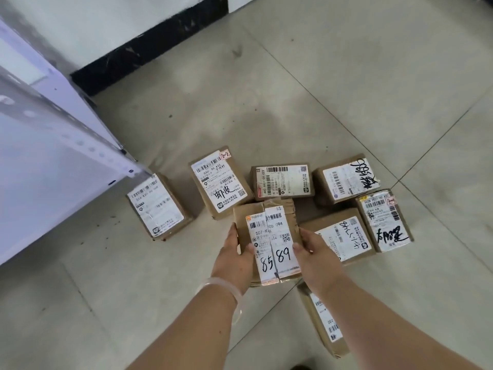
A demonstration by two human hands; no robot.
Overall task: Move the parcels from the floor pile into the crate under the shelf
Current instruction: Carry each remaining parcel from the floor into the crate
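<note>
Several brown cardboard parcels with white shipping labels lie spread on the tiled floor. The middle parcel (pixel 269 233), hand-marked "85 89" on its label, is gripped from both sides: my left hand (pixel 236 256) presses its left edge and my right hand (pixel 312 252) its right edge, thumbs on top. Around it lie a parcel at the left (pixel 157 206), two behind it (pixel 218 182) (pixel 282 180), three to the right (pixel 346 180) (pixel 384 220) (pixel 338 241), and one under my right forearm (pixel 322 321). No crate is in view.
A white metal shelf (pixel 53 145) with a perforated upright fills the left side, its corner close to the left parcel. A white wall with a black skirting board (pixel 149 46) runs across the back. Grey floor tiles (pixel 346 89) stretch beyond the parcels.
</note>
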